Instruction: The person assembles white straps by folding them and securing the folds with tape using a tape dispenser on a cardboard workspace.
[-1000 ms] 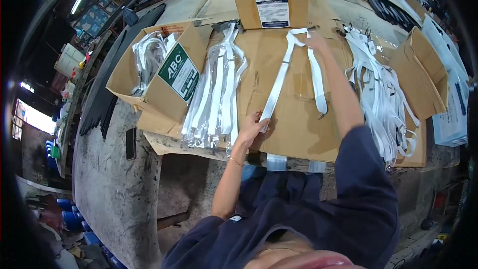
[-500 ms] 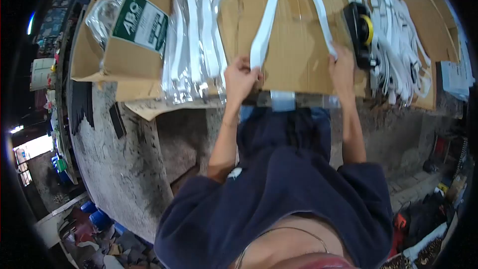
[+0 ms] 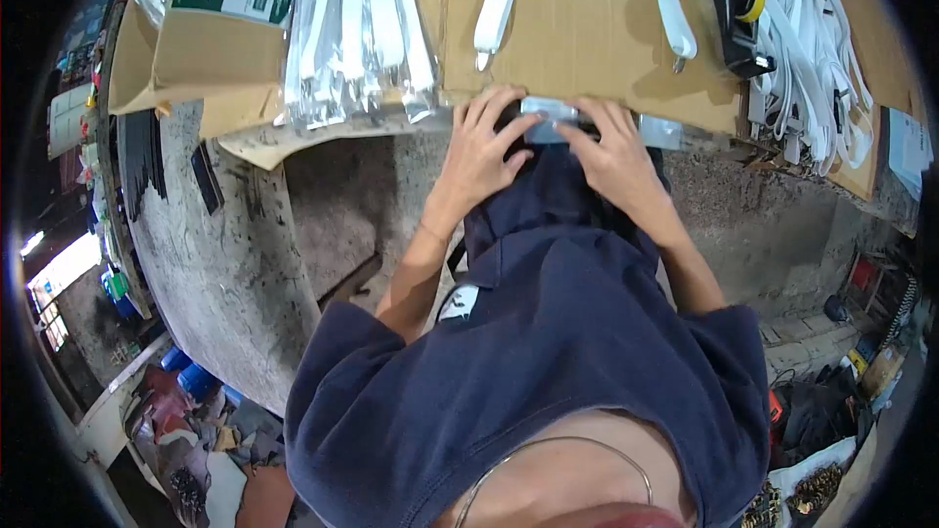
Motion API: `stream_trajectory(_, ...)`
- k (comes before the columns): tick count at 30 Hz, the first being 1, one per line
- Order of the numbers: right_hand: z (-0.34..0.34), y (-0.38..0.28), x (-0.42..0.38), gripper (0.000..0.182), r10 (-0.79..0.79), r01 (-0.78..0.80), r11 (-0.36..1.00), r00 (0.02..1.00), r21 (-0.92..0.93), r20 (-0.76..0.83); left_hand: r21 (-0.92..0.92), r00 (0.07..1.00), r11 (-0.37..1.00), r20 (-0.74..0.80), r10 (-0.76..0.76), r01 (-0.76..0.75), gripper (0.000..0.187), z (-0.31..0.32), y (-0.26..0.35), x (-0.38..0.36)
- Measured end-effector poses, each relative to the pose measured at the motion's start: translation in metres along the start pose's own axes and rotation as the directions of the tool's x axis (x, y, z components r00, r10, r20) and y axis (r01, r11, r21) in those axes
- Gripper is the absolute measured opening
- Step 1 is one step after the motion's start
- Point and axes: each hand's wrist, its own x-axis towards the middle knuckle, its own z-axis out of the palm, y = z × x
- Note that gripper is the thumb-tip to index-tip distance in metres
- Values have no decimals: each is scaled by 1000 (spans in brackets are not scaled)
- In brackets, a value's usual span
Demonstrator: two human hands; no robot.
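My left hand [image 3: 484,147] is at the front table edge, its fingers apart and its index fingertip against a piece of clear plastic strip [image 3: 550,120]. On the strip's other side, my right hand [image 3: 618,158] touches it with fingers spread; whether it is pinched cannot be told. Beyond the hands, a white elastic strap lies on the cardboard, its left end [image 3: 501,5] and right end [image 3: 669,5] both carrying metal clips. Another clear strip [image 3: 660,131] hangs from the edge, right of my right hand.
Bagged white straps [image 3: 357,29] lie left on the cardboard [image 3: 587,49]. An open carton [image 3: 210,59] with a green-and-white label is further left. A black tape dispenser [image 3: 734,10] with a yellow core stands right, beside a heap of loose white straps [image 3: 807,59].
Both hands have released the white strap and come back to the table edge, closer together, at the clear strip. The view has shifted, so the tabletop sits higher.
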Motion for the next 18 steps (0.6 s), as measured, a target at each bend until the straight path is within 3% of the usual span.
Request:
stream_trajectory(6, 3, -2, -1, 10, -4, 6, 991, 1000, 135, -14, -46, 999, 999, -49, 6, -8, 44, 4, 2, -4)
stream_trajectory(8, 11, 2, -1, 11, 107, -85, 939, 993, 332, -48, -69, 998, 997, -64, 20, -25, 43, 1, 3, 5)
stream_trajectory(9, 12, 3, 1, 11, 110, -87, 939, 993, 334, -52, -117, 999, 993, -45, -10, 5, 43, 0, 5, 6)
stream_trajectory(11, 11, 2, 4, 13, 262, -256, 841, 964, 477, 56, -150, 999, 989, -31, -18, 13, 45, -1, 6, 6)
stream_trajectory(12, 7, 1, 5, 13, 262, -256, 843, 964, 474, 56, -152, 999, 988, -33, -17, 11, 45, 0, 7, 6)
stream_trajectory(14, -1, 2, 14, 13, 424, -532, 685, 847, 498, 320, -226, 998, 972, 13, -60, 61, 45, 1, 7, 11)
stream_trajectory(15, -2, 2, 16, 13, 425, -530, 688, 848, 496, 318, -227, 998, 972, 10, -57, 58, 45, 2, 7, 13)
stream_trajectory(17, -1, 3, 21, 15, 552, -618, 500, 767, 607, 326, -283, 996, 958, -49, -70, 53, 46, 5, 5, 17)
stream_trajectory(18, 2, 7, 25, 15, 546, -615, 506, 771, 604, 327, -282, 996, 958, -57, -73, 55, 46, 9, 2, 17)
